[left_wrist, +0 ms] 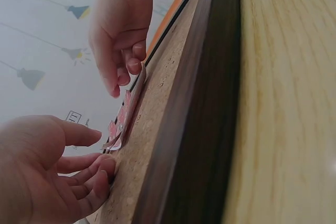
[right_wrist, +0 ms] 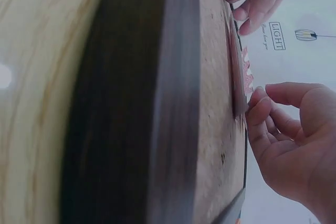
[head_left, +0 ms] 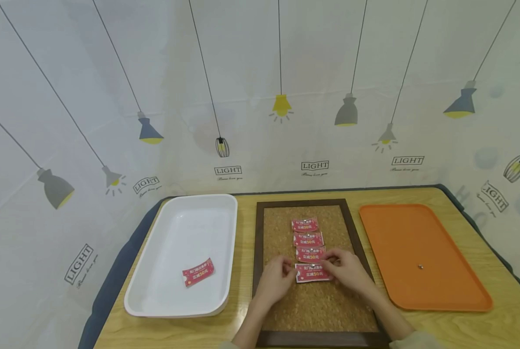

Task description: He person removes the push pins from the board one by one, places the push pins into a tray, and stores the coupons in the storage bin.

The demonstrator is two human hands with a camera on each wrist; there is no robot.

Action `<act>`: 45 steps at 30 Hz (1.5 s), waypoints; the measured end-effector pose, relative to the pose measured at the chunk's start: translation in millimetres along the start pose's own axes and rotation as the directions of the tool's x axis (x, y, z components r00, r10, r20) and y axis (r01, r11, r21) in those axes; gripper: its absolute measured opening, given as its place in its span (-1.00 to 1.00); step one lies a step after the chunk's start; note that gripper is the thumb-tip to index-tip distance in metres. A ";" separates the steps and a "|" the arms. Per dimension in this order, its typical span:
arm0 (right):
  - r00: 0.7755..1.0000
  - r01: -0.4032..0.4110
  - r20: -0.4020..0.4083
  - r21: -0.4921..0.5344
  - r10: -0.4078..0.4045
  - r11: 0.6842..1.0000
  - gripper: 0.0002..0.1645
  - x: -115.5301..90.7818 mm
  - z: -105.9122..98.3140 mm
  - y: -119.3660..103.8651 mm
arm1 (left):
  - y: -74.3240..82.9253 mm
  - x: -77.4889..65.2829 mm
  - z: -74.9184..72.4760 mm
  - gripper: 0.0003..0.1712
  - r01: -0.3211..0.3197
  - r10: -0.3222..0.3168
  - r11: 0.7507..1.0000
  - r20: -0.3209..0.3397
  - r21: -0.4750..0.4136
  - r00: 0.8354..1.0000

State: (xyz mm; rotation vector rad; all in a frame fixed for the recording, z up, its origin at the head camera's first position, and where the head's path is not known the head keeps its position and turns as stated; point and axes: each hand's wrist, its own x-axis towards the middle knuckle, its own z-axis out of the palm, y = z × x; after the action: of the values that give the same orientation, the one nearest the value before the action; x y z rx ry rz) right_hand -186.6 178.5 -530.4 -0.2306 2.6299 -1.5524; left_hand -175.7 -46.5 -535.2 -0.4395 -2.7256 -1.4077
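Observation:
Four red coupons run down the middle of a dark-framed corkboard (head_left: 316, 310), so several are in a column. A small shiny pin shows near each one's top edge. The lowest coupon (head_left: 311, 274) lies between both hands. At its left end is my left hand (head_left: 277, 280), thumb apart from loosely bent fingers (left_wrist: 107, 163). My right hand (head_left: 346, 269) touches its right end with bent fingertips (right_wrist: 257, 109); no grip on it is visible. Seen edge-on in the right wrist view, this coupon (right_wrist: 237, 72) stands slightly off the cork.
Left of the board stands a white tray (head_left: 133, 295) with another red coupon (head_left: 199, 273) in it. An orange tray (head_left: 410, 232) lies to the right, holding a small shiny pin (head_left: 420, 266). Everything rests on a wooden table (head_left: 177, 334) before a lamp-patterned wall covering.

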 end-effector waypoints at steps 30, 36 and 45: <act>0.992 -0.075 -0.109 -0.161 0.058 0.984 -0.88 4.5 24.5 4.0 | -1.5 7.2 15.4 -0.89 0.127 -0.126 0.985 -0.011 0.117 0.992; 0.991 -0.079 -0.121 -0.183 0.058 0.980 -0.87 5.1 26.0 -1.0 | -6.0 8.0 16.8 -0.89 0.132 -0.130 0.987 -0.033 0.089 0.991; 0.985 -0.126 -0.144 -0.213 0.097 0.969 -0.88 6.5 31.0 -2.0 | -6.2 5.5 17.1 -0.88 0.124 -0.121 0.989 -0.037 0.075 0.992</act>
State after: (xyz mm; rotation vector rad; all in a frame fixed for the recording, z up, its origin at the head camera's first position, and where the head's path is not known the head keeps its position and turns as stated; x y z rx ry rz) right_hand -188.4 149.7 -543.6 0.0100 2.8633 -1.2823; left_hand -181.1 -34.8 -549.2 -0.2465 -2.8127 -1.3171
